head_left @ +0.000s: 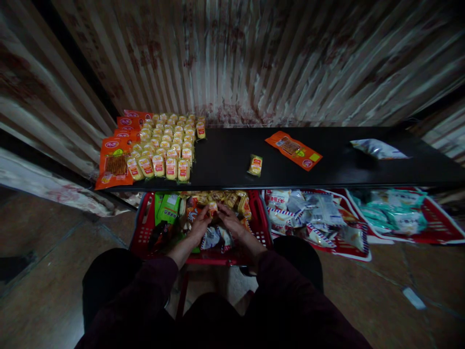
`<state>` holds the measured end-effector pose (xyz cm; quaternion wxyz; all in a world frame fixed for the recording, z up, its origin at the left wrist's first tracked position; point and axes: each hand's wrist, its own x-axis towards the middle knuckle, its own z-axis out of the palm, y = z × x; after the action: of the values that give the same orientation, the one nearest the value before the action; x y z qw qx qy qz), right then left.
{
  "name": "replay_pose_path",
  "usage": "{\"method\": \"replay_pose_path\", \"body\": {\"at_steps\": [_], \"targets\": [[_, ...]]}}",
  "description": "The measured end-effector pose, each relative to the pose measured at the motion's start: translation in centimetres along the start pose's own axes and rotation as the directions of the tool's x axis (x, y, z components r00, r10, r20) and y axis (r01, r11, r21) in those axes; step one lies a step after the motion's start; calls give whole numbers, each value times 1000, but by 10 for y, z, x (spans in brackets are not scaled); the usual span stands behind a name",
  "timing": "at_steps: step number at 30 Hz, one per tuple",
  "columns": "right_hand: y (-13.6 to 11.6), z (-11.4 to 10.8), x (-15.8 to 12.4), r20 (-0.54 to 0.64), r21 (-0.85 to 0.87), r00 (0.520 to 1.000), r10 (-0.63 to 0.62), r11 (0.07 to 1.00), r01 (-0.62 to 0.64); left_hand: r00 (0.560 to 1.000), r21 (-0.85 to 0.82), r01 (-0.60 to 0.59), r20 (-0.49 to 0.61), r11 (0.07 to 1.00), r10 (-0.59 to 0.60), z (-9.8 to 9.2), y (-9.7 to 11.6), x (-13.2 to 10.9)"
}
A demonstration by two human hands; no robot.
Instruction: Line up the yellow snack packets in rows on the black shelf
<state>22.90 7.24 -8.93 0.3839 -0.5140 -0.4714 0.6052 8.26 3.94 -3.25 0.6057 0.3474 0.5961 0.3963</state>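
Note:
Both hands are over the red basket below the shelf's front edge. A small yellow packaged cake is held between them. My left hand has its fingertips closed on the cake's left side, and my right hand touches it from the right. Beneath and around the hands lie more yellow packs, a green bag and white-and-blue packets. Rows of similar yellow cakes stand at the left of the black shelf, beside orange packets.
On the shelf lie a single yellow cake, an orange packet and a silvery-white packet. To the right below it, one basket holds white packets and another holds teal packets. Corrugated sheeting rises behind.

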Motion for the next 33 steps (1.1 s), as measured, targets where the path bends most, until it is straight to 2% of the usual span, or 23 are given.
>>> {"method": "replay_pose_path", "body": {"at_steps": [6,11,14,18,23,29,33], "targets": [[-13,6,-6,-5,145,1000,16,989,-15,1000,-67,8,-16,998,-9,2,5,-5],[-28,11,-10,-34,220,999,1,976,6,996,-36,-85,-28,996,84,3,12,-10],[-40,15,-17,-33,289,998,52,956,-40,986,-56,-166,-35,984,165,2,15,-13],[-58,22,-30,1,416,990,144,900,-132,990,-107,-144,-24,984,142,1,15,-18],[-72,27,-41,77,525,985,152,834,-170,988,-129,-151,1,980,153,-2,19,-26],[-77,28,-47,131,630,979,154,750,-202,977,-68,-211,-31,975,209,-7,31,-32],[-80,29,-51,138,661,980,141,724,-197,968,7,-246,-41,969,246,-7,32,-31]]}}
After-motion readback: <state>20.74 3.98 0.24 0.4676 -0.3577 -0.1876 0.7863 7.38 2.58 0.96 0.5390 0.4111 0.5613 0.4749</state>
